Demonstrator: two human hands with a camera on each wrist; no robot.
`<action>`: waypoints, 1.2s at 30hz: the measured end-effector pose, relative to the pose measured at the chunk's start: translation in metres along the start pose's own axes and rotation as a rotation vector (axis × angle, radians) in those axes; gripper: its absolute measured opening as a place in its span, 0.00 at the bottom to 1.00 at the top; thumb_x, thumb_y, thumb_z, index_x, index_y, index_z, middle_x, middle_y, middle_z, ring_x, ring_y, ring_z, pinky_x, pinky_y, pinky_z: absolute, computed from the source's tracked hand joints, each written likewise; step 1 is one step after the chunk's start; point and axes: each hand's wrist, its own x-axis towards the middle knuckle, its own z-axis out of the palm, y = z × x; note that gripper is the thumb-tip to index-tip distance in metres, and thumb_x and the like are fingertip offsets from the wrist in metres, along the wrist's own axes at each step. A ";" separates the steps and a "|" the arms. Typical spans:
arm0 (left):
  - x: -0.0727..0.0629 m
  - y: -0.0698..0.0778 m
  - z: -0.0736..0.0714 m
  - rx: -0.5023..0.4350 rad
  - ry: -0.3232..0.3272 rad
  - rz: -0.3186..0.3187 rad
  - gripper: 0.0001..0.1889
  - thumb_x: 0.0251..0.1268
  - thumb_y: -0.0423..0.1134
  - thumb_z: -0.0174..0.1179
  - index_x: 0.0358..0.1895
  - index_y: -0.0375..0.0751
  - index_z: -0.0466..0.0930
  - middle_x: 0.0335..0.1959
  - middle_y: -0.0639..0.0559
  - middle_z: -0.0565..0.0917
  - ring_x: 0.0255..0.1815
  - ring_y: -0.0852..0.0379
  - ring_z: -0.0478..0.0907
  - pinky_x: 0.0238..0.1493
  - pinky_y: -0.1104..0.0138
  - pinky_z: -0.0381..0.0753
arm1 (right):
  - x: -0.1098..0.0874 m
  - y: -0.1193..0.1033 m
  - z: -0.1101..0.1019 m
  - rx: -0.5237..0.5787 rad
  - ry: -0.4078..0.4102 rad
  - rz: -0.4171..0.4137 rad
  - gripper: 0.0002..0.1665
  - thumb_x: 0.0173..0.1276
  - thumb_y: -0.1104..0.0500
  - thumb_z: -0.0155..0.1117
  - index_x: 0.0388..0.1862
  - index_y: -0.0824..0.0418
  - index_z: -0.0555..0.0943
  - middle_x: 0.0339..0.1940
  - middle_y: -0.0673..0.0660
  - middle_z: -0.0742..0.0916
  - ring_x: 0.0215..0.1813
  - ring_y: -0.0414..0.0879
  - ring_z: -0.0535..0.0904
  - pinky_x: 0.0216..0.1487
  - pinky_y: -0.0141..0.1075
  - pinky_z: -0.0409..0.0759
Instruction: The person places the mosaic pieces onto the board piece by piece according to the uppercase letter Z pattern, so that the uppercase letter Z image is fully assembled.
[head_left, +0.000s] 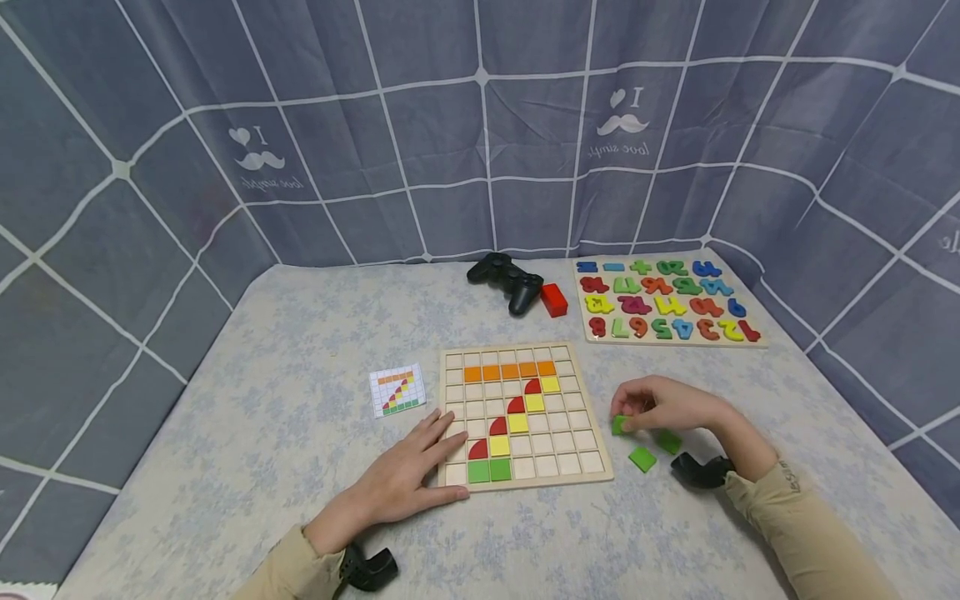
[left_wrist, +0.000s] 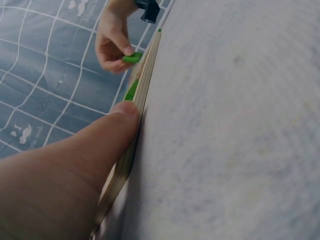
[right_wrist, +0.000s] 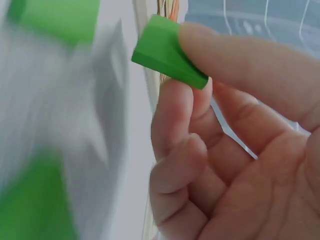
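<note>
A wooden grid board (head_left: 555,443) lies in the middle of the table. It bears a row of orange squares (head_left: 510,371), a diagonal of red quarter-circles (head_left: 498,427) and yellow squares (head_left: 517,423), and two green squares near its lower edge. My left hand (head_left: 405,471) rests on the board's left side with fingers spread, thumb along the near edge. Right of the board, my right hand (head_left: 667,404) pinches a green square tile (right_wrist: 167,50) between thumb and fingers, above the table. Two more green tiles (head_left: 642,459) lie under and beside that hand.
A pattern card (head_left: 397,390) lies left of the board. Behind it are a black game controller (head_left: 510,282) and a red block (head_left: 554,300). At the back right sits a number puzzle board (head_left: 667,342). Tiled-print curtain (head_left: 420,150) encloses the table.
</note>
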 end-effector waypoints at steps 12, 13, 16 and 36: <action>0.000 0.000 -0.001 -0.023 -0.021 -0.013 0.40 0.60 0.67 0.52 0.71 0.49 0.61 0.75 0.49 0.50 0.75 0.52 0.40 0.70 0.52 0.55 | 0.047 -0.054 0.042 -0.015 -0.082 -0.170 0.04 0.62 0.62 0.66 0.37 0.56 0.82 0.27 0.46 0.81 0.31 0.40 0.75 0.34 0.31 0.77; 0.000 0.000 -0.001 -0.023 -0.022 -0.013 0.40 0.60 0.67 0.52 0.71 0.50 0.61 0.75 0.49 0.51 0.75 0.52 0.40 0.70 0.52 0.55 | 0.050 -0.057 0.046 -0.024 -0.091 -0.177 0.04 0.63 0.62 0.66 0.37 0.55 0.82 0.27 0.46 0.81 0.31 0.40 0.75 0.35 0.31 0.77; 0.001 0.001 -0.001 -0.020 -0.021 -0.014 0.40 0.60 0.68 0.52 0.71 0.50 0.61 0.75 0.49 0.51 0.75 0.52 0.41 0.69 0.52 0.56 | 0.059 -0.067 0.056 -0.060 -0.115 -0.194 0.04 0.63 0.61 0.66 0.37 0.54 0.83 0.28 0.44 0.81 0.32 0.38 0.76 0.36 0.31 0.78; 0.001 0.001 -0.001 -0.011 -0.002 -0.003 0.40 0.59 0.68 0.52 0.71 0.49 0.63 0.75 0.48 0.52 0.75 0.51 0.42 0.68 0.51 0.58 | 0.072 -0.081 0.077 -0.150 -0.105 -0.136 0.04 0.59 0.63 0.69 0.29 0.54 0.85 0.23 0.41 0.82 0.27 0.35 0.76 0.33 0.30 0.77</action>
